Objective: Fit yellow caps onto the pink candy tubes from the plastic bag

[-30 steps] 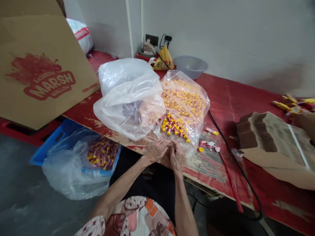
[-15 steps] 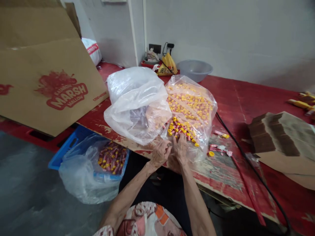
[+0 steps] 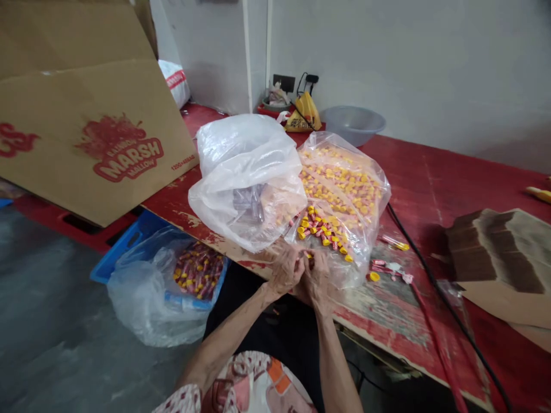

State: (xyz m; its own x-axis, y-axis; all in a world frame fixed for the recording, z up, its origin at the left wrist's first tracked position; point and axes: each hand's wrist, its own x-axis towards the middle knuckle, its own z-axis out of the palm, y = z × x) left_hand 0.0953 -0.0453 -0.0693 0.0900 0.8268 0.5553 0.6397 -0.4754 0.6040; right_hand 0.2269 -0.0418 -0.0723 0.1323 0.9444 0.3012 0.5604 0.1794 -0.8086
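Observation:
My left hand (image 3: 286,268) and my right hand (image 3: 317,274) meet at the near edge of the red table (image 3: 434,183), fingers curled and pinched together around a small yellow-capped piece that I can barely make out. Just beyond them lies an open clear bag (image 3: 344,189) full of small red tubes with yellow caps. A second, crumpled clear bag (image 3: 245,172) with something dark inside sits to its left.
A blue crate (image 3: 124,244) lined with a plastic bag holds more capped tubes on the floor at left. A marshmallow carton (image 3: 94,132) leans at far left. Loose tubes and a yellow cap (image 3: 374,276), a black cable (image 3: 430,275), folded cardboard (image 3: 499,252) and a grey bowl (image 3: 353,121) are on the table.
My right hand reached into the pile of capped tubes half a second ago and has drawn back to my left hand. The view has shifted slightly to the left.

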